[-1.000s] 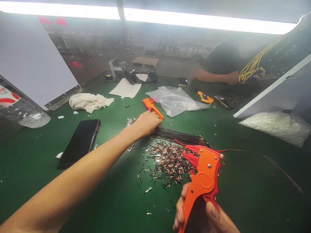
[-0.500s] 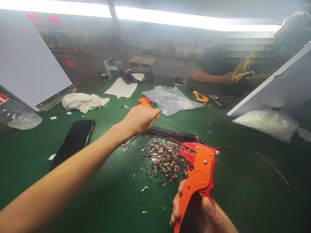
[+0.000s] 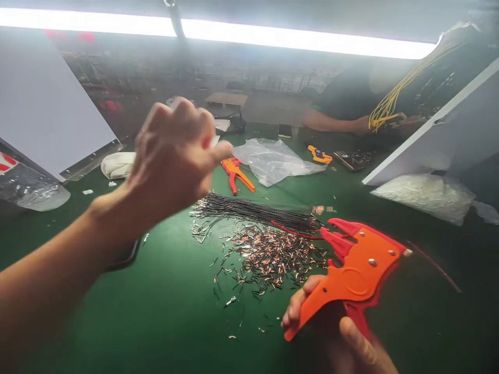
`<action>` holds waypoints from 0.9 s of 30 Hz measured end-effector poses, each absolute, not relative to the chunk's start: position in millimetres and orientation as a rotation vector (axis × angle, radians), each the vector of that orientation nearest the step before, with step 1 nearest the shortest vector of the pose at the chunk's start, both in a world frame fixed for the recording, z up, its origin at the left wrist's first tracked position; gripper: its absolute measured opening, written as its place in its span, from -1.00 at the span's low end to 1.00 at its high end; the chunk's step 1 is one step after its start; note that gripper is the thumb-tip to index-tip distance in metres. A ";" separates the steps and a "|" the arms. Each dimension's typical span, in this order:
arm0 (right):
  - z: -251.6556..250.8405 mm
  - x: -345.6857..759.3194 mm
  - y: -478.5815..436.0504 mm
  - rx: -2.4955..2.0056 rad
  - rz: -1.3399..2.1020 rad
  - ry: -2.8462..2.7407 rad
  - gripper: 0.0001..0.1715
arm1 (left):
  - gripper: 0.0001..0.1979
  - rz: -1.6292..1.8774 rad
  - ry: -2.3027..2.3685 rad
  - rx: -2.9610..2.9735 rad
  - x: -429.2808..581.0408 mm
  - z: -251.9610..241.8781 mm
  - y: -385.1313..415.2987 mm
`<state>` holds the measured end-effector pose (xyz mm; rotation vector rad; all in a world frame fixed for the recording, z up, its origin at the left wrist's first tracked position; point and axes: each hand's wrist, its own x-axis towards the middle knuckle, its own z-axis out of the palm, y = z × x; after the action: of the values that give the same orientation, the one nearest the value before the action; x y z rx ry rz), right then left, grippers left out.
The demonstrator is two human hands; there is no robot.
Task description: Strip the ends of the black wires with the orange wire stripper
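Note:
My left hand (image 3: 171, 150) is raised over the left of the table, back towards me, slightly blurred. Its fingers are curled in; whatever lies inside is hidden. My right hand (image 3: 300, 306) grips the handles of an orange and red wire stripper (image 3: 358, 270), whose jaws point left and stand apart. Left of the tool is a heap of short black wire offcuts with copper ends (image 3: 273, 254). Behind this heap lies a bundle of long black wires (image 3: 253, 210), with a red wire (image 3: 292, 229) at its near edge.
A second orange wire stripper (image 3: 237, 174) lies beyond the bundle, beside a clear plastic bag (image 3: 276, 158). Further right are a yellow and blue tool (image 3: 319, 155) and a bag of pale parts (image 3: 424, 195). A white cloth (image 3: 117, 165) lies left. Another person's arm (image 3: 339, 123) is across the table.
My left hand has risen and moved left, away from the wire bundle, uncovering the second stripper. My right hand has tilted the held stripper and shifted it right.

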<state>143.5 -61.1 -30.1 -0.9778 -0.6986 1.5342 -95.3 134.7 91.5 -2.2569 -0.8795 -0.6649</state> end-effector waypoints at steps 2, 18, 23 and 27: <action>-29.9 148.4 -59.2 -1.044 1.392 -0.741 -0.60 | -0.63 -0.632 -0.760 -2.423 -78.8 83.7 119.5; -34.1 168.7 -18.7 -0.977 1.506 -0.465 -0.66 | -0.73 -0.750 -0.567 -2.533 -56.4 77.4 71.6; -42.2 166.2 -14.1 -1.004 1.407 -0.565 -0.59 | -0.73 -0.840 -0.661 -2.447 -39.4 86.4 89.2; -40.2 167.6 -14.2 -0.981 1.351 -0.571 -0.71 | -0.70 -0.831 -0.774 -2.444 -31.7 94.6 102.3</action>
<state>167.6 -14.2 -40.2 -0.9810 -0.5712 1.3510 -31.7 102.3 94.6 -2.4444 -0.7736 -0.8306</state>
